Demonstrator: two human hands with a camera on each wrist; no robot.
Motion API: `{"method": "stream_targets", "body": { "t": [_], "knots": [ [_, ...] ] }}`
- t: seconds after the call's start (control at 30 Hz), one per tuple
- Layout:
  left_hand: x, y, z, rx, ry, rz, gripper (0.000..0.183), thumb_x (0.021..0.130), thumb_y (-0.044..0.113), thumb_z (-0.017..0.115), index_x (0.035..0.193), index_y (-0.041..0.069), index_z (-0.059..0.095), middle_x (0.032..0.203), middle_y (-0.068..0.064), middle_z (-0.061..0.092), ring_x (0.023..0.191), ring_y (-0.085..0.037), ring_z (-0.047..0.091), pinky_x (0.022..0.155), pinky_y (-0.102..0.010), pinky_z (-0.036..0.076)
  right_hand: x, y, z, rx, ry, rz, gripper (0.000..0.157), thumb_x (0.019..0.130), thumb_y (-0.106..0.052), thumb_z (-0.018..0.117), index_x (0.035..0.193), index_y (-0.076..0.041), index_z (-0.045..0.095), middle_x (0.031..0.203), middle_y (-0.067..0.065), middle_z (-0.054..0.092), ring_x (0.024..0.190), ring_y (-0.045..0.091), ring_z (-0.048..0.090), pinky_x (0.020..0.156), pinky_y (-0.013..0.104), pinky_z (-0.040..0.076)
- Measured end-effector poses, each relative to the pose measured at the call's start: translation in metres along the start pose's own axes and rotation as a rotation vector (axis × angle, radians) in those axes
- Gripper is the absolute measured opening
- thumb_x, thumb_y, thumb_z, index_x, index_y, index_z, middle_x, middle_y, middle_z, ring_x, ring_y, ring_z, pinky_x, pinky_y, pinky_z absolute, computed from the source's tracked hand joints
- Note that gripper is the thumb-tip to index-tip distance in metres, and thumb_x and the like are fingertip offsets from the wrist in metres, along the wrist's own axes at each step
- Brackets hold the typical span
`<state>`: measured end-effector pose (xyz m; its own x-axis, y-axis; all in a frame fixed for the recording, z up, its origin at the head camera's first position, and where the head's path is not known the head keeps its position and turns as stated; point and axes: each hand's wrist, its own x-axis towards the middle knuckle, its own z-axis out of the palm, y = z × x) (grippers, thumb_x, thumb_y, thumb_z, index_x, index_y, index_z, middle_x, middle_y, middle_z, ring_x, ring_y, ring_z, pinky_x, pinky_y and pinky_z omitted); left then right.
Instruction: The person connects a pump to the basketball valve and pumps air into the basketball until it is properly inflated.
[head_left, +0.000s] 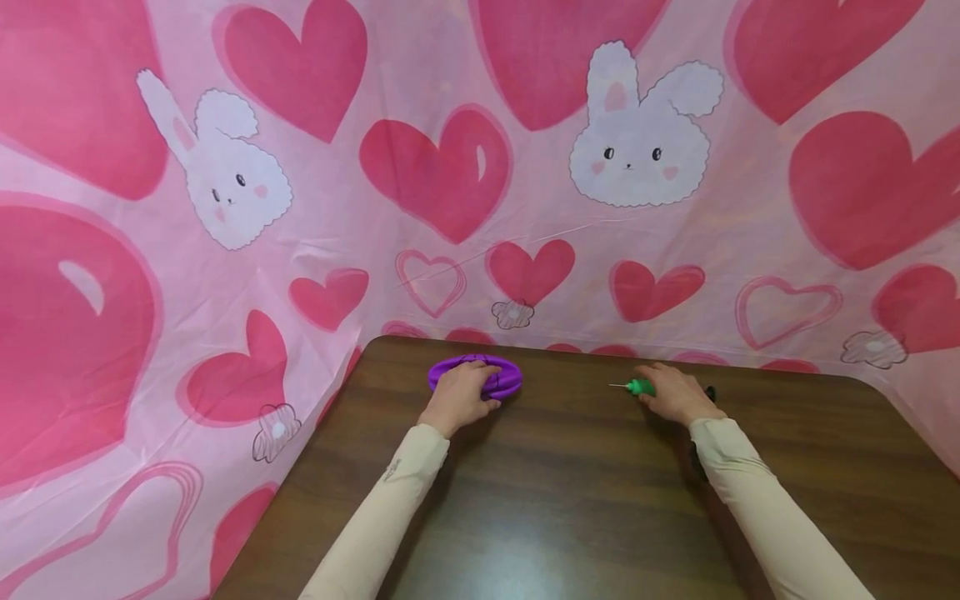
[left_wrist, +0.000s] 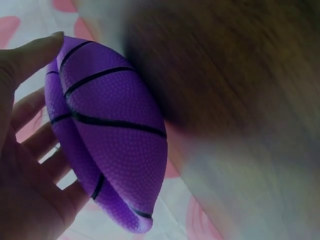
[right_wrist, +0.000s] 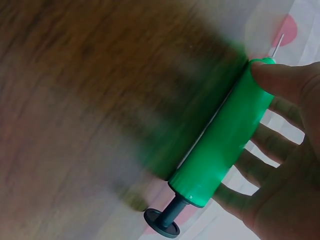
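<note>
A deflated purple ball (head_left: 511, 377) with black lines lies near the table's back left, its body folded in on itself. My left hand (head_left: 459, 398) grips it from above; in the left wrist view the thumb lies on the ball's (left_wrist: 117, 107) edge and the fingers reach behind it. Farther right, my right hand (head_left: 678, 395) holds a green hand pump (head_left: 642, 387) at the tabletop. The right wrist view shows the thumb on the pump's green barrel (right_wrist: 225, 135) close to its thin metal needle (right_wrist: 278, 46). A dark plunger handle (right_wrist: 162, 223) sticks out at the other end.
Both hands are over a brown wood-grain table (head_left: 540, 483) with rounded back corners. Behind it and on the left hangs a pink cloth (head_left: 420, 75) printed with hearts and rabbits. The ball and pump lie close to the back edge, a wide stretch of tabletop between them.
</note>
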<state>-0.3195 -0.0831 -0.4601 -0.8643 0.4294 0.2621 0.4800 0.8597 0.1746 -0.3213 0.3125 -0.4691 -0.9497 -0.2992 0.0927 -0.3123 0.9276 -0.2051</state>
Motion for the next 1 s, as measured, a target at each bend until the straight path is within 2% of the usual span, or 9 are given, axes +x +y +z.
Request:
{"method": "stream_targets", "body": {
  "t": [0.27,0.5,0.8,1.0],
  "knots": [
    [0.005,0.001,0.005,0.017,-0.003,-0.020,0.048,0.083,0.027,0.089,0.127,0.017,0.074,0.119,-0.003,0.075,0.113,-0.025,0.071,0.096,-0.044,0.058,0.003,0.005,0.004,-0.007,0.019,-0.015,0.045,0.084,-0.012,0.081,0.125,0.000,0.067,0.116,0.023,0.068,0.104,0.042,0.065,0.092,0.067,0.054],
    [0.006,0.003,0.004,0.043,0.031,0.011,0.041,0.084,0.024,0.088,0.122,0.016,0.076,0.116,-0.003,0.076,0.112,-0.026,0.072,0.095,-0.044,0.058,0.004,0.005,0.002,-0.024,0.041,-0.034,0.040,0.083,-0.009,0.081,0.120,-0.001,0.069,0.114,0.022,0.069,0.103,0.043,0.065,0.091,0.065,0.054],
    [0.001,0.005,0.003,0.065,0.008,0.006,0.035,0.084,0.020,0.087,0.117,0.017,0.077,0.111,-0.002,0.076,0.105,-0.024,0.073,0.089,-0.044,0.060,-0.002,0.001,0.006,-0.012,0.045,-0.059,0.038,0.083,-0.008,0.081,0.119,-0.003,0.070,0.109,0.018,0.069,0.098,0.039,0.067,0.081,0.062,0.056],
    [-0.004,0.006,0.003,0.081,0.001,0.028,0.032,0.083,0.015,0.085,0.114,0.018,0.077,0.109,-0.001,0.077,0.103,-0.024,0.074,0.087,-0.044,0.060,-0.005,-0.008,0.011,-0.025,0.049,-0.096,0.040,0.084,-0.009,0.082,0.121,-0.004,0.070,0.108,0.017,0.069,0.098,0.038,0.067,0.080,0.061,0.057]
  ]
}}
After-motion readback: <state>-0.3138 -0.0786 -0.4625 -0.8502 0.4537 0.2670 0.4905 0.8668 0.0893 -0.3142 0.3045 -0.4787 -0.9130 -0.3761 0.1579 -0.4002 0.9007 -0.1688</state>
